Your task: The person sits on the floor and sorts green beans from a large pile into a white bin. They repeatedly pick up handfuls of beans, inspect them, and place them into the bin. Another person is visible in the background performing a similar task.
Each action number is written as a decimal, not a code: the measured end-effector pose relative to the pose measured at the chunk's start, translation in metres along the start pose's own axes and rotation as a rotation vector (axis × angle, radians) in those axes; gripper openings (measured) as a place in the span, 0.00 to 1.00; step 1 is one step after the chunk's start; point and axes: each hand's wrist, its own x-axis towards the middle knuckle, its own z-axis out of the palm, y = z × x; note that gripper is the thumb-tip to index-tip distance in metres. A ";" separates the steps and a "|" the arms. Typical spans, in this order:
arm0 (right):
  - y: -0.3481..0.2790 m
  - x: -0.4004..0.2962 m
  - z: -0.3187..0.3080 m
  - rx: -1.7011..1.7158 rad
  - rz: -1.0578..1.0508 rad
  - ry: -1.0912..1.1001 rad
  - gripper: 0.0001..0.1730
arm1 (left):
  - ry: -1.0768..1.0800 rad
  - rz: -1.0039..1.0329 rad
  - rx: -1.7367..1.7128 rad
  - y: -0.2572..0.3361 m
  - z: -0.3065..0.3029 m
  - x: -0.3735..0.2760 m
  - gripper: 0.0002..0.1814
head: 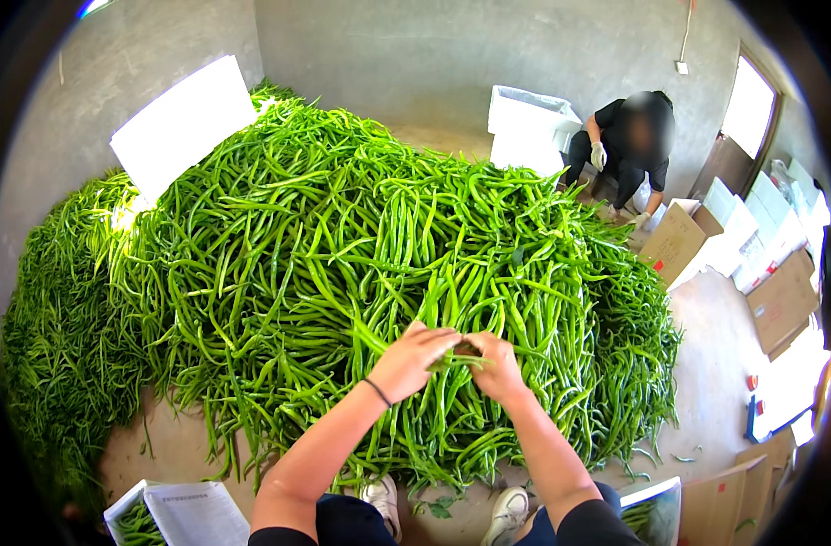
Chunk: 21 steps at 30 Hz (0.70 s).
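Observation:
A large heap of long green chili peppers (320,273) spreads over the floor before me. Above its near side, my left hand (407,360) is closed around a few green chili peppers (369,336); their pointed ends stick out to the left. The stem ends (456,360) come out on the right side of that hand. My right hand (498,367) meets the left one there, its fingers curled at the stem ends. What lies under the right fingertips is partly hidden. A dark band circles my left wrist.
Foam boxes of peppers stand near my feet, one at left (197,508), one at right (650,512). A gloved person (620,150) crouches at back right beside a lined white box (531,130). Cardboard boxes (784,300) line the right side. A bright white panel (183,126) rises at back left.

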 end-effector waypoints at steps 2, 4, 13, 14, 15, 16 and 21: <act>-0.016 -0.005 -0.005 0.134 -0.002 -0.089 0.09 | -0.060 -0.010 0.107 -0.006 0.016 0.000 0.28; -0.016 -0.009 -0.014 0.249 0.072 -0.161 0.14 | -0.047 0.002 0.109 -0.010 0.017 -0.003 0.26; 0.054 0.064 0.067 -0.035 0.371 0.172 0.32 | 0.670 -0.476 -0.339 -0.004 -0.041 -0.026 0.11; 0.042 0.074 0.079 -0.306 0.408 0.030 0.35 | 0.582 -0.554 -0.254 0.002 -0.056 -0.029 0.13; 0.025 0.084 0.084 -0.577 0.423 -0.109 0.38 | 0.583 -0.601 -0.299 0.000 -0.065 -0.035 0.13; 0.032 0.091 0.095 -0.585 0.434 -0.095 0.36 | 0.584 -0.668 -0.387 0.003 -0.071 -0.041 0.12; 0.097 0.095 0.069 0.625 0.711 -0.216 0.16 | 0.514 -0.861 -0.916 0.008 -0.081 -0.056 0.11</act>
